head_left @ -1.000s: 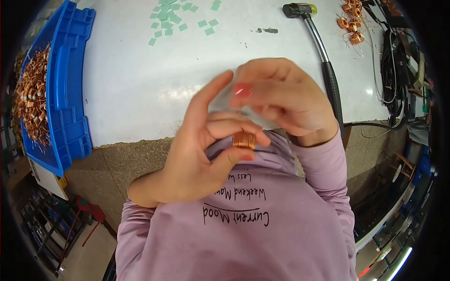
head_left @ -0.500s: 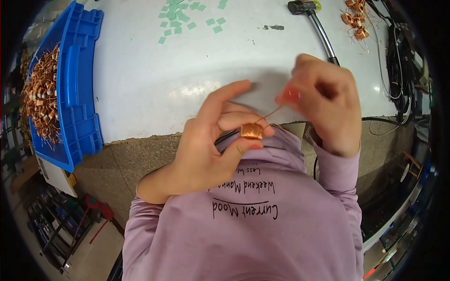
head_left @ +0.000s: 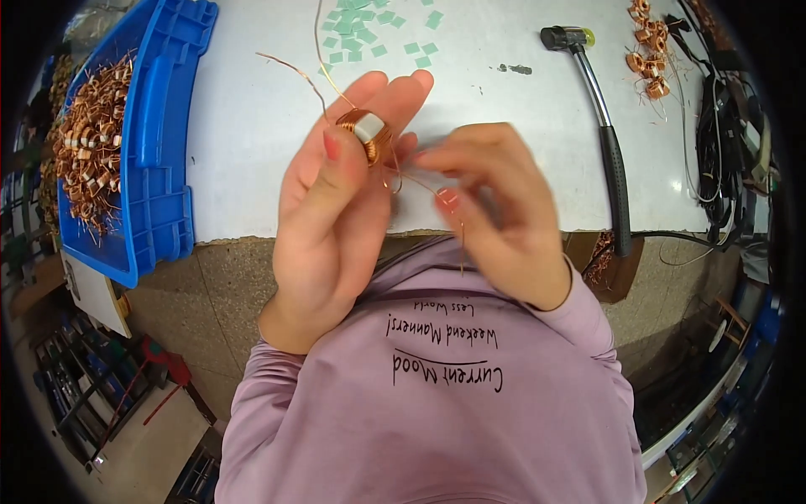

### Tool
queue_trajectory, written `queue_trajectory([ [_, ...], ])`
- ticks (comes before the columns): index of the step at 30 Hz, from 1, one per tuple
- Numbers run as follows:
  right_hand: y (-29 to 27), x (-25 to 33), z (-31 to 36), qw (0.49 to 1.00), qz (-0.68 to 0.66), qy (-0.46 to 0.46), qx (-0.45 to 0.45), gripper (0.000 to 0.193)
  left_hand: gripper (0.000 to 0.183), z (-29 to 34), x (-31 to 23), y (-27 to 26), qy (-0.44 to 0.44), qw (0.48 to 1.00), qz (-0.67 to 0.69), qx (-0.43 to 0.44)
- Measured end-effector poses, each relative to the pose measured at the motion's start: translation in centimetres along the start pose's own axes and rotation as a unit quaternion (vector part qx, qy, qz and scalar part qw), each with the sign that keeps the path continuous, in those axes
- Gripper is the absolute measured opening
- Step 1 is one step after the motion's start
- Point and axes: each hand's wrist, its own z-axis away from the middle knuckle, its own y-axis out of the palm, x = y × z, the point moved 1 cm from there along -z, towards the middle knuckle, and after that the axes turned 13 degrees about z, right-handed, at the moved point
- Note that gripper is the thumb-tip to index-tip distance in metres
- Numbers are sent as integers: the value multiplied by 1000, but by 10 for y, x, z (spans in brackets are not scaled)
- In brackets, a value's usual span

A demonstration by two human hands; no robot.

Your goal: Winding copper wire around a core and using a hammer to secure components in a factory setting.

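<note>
Coil [head_left: 364, 134], pinched in left hand [head_left: 323, 202], shifted since earlier from near edge to farther over table [head_left: 243, 160]. Right hand [head_left: 508, 218]: fingers parted beside wire [head_left: 420, 181], grip unclear. Open surface right, toward hammer [head_left: 612, 160].

Copper coil [head_left: 367, 134] in left hand [head_left: 327, 202]; right hand [head_left: 506, 214], blurred, perhaps on its wire [head_left: 421, 180]
</note>
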Motion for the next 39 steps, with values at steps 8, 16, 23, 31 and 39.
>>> queue_trajectory([
  [8,18,-3,-4,999,-38,-6,-4,30,43,5,1,-8,-46,993,106,-15],
  [16,22,-5,-10,975,81,-158,-133,22,45,4,4,-3,-72,990,123,-10],
  [23,19,-4,-9,984,34,-127,-117,15,44,3,5,-5,-73,990,115,-23],
  [31,-2,-3,-5,997,-9,35,66,10,41,6,1,-10,-70,993,98,-20],
  [39,-12,1,6,973,190,-122,-48,11,41,6,4,-13,-17,998,62,-13],
])
